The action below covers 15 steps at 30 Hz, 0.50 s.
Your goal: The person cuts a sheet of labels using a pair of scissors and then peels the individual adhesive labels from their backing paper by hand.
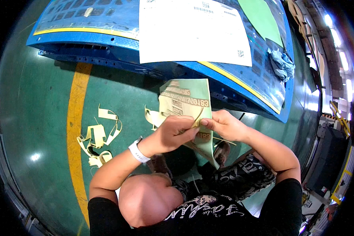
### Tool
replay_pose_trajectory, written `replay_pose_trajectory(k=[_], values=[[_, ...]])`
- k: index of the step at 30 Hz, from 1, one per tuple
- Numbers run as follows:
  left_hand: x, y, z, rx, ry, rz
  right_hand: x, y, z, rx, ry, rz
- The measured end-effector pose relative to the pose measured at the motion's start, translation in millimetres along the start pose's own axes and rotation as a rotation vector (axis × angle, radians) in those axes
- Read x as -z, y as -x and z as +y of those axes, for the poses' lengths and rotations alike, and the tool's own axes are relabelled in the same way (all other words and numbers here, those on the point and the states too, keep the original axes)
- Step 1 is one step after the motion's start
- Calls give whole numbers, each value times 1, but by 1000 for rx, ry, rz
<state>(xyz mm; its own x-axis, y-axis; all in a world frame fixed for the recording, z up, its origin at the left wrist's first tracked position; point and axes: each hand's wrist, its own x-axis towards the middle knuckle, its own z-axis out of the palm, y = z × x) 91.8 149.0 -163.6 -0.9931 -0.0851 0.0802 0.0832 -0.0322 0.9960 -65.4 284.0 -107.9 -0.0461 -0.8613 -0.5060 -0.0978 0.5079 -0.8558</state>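
Note:
A pale green sheet (204, 89) with rows of cut or printed brownish characters hangs in front of me, below the table's near edge. My left hand (179, 131) is closed at the sheet's middle, its fingertips on a narrow yellowish strip (198, 117) that bends up off the sheet. Close beside it, my right hand (227, 125) pinches the sheet's right edge between thumb and fingers. The two hands nearly touch. The lower part of the sheet slants down toward my knees, and my left hand covers some of it.
A blue table (126, 42) with yellow edging stands ahead. On it lie a large white printed sheet (192, 37), a green sheet (261, 19) and a crumpled blue glove or cloth (282, 65). Pale yellow scraps (99, 135) litter the green floor, near a yellow floor line (75, 118).

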Motion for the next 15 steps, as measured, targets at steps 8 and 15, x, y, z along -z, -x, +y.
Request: replay_pose_trajectory(k=[8,15], values=[[0,16,7,180,149,50,-13,-2,5,84,236,-125],[-2,8,12,244,-231,-68,-13,-3,-3,78,371,-188]])
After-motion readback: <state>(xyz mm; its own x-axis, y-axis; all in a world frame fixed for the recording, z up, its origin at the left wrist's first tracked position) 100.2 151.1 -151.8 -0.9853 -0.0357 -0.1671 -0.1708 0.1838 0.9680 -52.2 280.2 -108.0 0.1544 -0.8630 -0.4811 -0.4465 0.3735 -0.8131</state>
